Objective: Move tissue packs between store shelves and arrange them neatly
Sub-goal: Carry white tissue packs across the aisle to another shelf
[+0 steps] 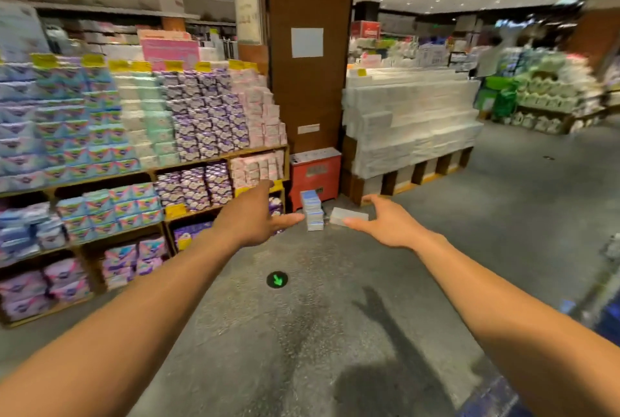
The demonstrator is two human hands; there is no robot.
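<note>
A small stack of blue-white tissue packs stands on the floor by the brown pillar. A single pale pack lies flat just to its right. My left hand is stretched forward with straight fingers, its tips close to the stack's left side, holding nothing. My right hand reaches out open, fingers spread, its fingertips near the flat pack's right end. Wooden shelves on the left are filled with colourful packs. A white tissue display stands to the right of the pillar.
The brown pillar rises ahead with a red box at its foot. A green arrow sticker marks the grey floor. Further displays and a person stand at the far right. A blue object sits at the lower right edge.
</note>
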